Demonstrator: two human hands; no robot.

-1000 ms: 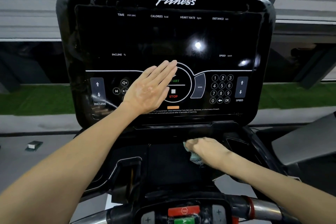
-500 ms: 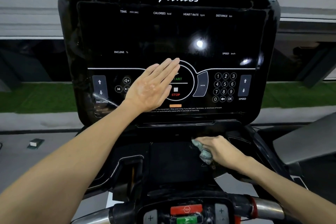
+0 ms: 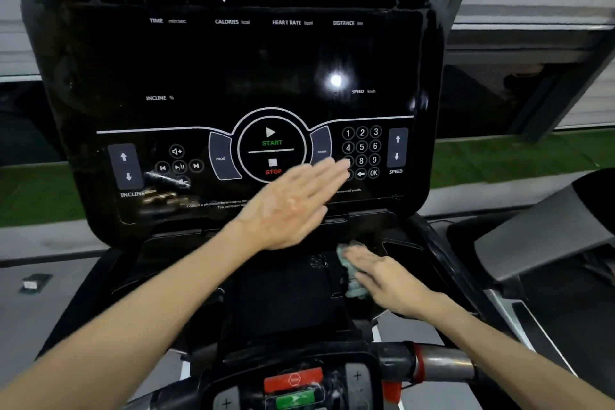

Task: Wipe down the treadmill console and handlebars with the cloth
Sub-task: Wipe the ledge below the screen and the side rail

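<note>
Where right hand (image 3: pixel 392 280) presses: one cloth (image 3: pixel 357 289), one console (image 3: pixel 233 60).

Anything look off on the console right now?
Yes. Smeary streaks cross the console at lower left, beside the INCLINE label. The cloth lies under the right hand on the tray below; the left hand at the console is bare.

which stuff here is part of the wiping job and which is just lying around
In the job: cloth under the right hand; console; handlebar; left hand, flat in front of the console.

Lying about: small box on the floor; grey machine at right.
</note>
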